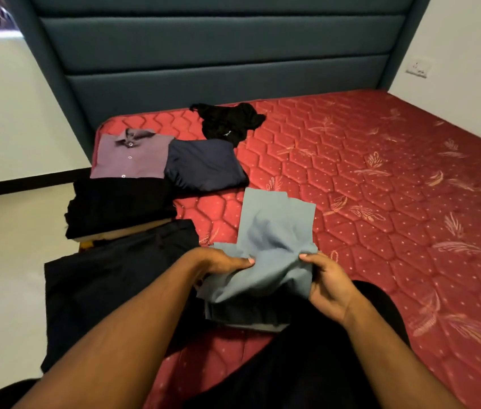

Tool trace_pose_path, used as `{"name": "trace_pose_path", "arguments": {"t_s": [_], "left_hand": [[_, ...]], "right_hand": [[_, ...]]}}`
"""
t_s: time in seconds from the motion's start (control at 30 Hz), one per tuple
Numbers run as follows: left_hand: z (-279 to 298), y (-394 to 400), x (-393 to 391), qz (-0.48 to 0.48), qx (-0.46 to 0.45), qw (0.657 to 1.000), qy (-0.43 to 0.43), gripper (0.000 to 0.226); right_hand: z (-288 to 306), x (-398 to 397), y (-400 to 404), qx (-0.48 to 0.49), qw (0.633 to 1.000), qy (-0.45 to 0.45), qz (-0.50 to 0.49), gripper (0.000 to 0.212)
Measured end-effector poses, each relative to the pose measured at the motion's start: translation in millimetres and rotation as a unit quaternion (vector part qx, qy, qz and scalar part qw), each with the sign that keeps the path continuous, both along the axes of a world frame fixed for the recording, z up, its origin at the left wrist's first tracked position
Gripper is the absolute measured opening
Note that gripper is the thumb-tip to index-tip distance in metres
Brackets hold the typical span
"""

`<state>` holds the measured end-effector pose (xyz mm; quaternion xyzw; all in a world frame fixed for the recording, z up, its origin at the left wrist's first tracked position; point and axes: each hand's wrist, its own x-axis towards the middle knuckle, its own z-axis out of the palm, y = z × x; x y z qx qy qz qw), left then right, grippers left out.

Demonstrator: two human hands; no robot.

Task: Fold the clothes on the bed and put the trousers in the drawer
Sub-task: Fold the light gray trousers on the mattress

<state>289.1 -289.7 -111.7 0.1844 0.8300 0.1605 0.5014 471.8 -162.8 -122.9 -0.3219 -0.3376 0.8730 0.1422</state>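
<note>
No readable text anywhere on the bed or clothes.
The crumpled black garment (227, 121) near the headboard carries a small pale mark, too tiny and blurred to read; nothing else shows lettering, labels, brands or numbers.

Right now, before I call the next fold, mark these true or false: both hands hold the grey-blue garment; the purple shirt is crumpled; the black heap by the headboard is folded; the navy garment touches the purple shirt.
1. Both hands, left hand and right hand, hold the grey-blue garment. True.
2. The purple shirt is crumpled. False: it lies folded flat.
3. The black heap by the headboard is folded. False: it lies bunched.
4. The navy garment touches the purple shirt. True.
</note>
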Motion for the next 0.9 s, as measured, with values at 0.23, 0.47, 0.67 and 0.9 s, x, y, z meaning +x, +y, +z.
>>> {"name": "trace_pose_path", "arguments": {"t_s": [0.23,0.47,0.67,0.9], "left_hand": [[8,4,-8,0.095,0.259,0.93,-0.243,0.042],[52,29,-6,0.131,0.379,0.89,-0.216,0.073],[134,44,-30,0.186,0.536,0.769,-0.295,0.054],[230,53,-58,0.197,0.507,0.824,-0.157,0.027]], "right_hand": [[41,-13,18,-0.032,0.995,0.097,-0.011,0.08],[133,-47,32,0.031,0.988,0.136,0.073,0.042],[215,-74,50,0.224,0.964,0.115,0.084,0.037],[279,-84,83,0.314,0.945,0.092,0.001,0.015]]}}
